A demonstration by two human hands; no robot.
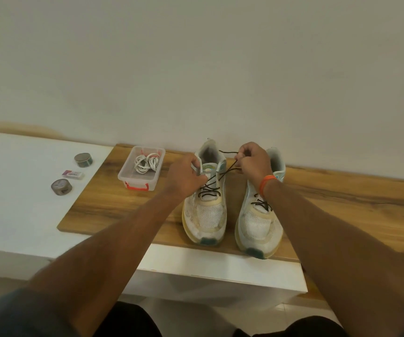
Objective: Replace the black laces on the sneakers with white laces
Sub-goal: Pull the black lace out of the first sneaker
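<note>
While right hand (253,161) pinches black lace (222,175) (L sneaker (207,203)), box (142,170) w/ white laces (147,162) beside.

two sneakers (232,210) side by side on board (342,203); box (141,169) of laces (147,162) left of them

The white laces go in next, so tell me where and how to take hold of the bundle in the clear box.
Reach straight down through the open top of the clear box and pinch the white laces where the loops cross mid-bundle. They lie in a loose coil at the box's far end, against the wall, so a pinch at the crossing will likely lift the coil together. Both hands, left and right, are busy with the black lace.
</note>
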